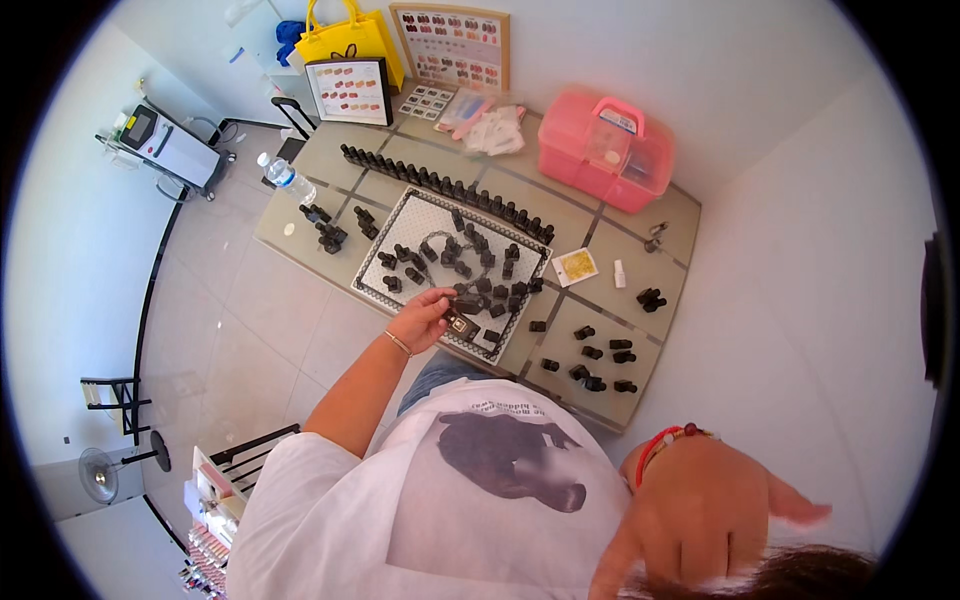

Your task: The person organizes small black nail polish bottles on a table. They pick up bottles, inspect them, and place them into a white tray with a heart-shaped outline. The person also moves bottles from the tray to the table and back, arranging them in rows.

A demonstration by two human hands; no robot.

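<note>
My left hand reaches over the front of a white patterned mat with a black lace border. Its thumb and fingers pinch a small black bottle, probably nail polish. Just below that bottle is a dark flat piece with a pale square on it. Several more black bottles stand or lie on the mat around the hand. My right hand, with a red bracelet at its wrist, is raised close to the camera beside dark hair. Its fingertips are hidden.
Behind the mat runs a row of black bottles. Loose bottles lie at the right of the table. A pink plastic case, a water bottle, a small white bottle and framed colour charts stand there too.
</note>
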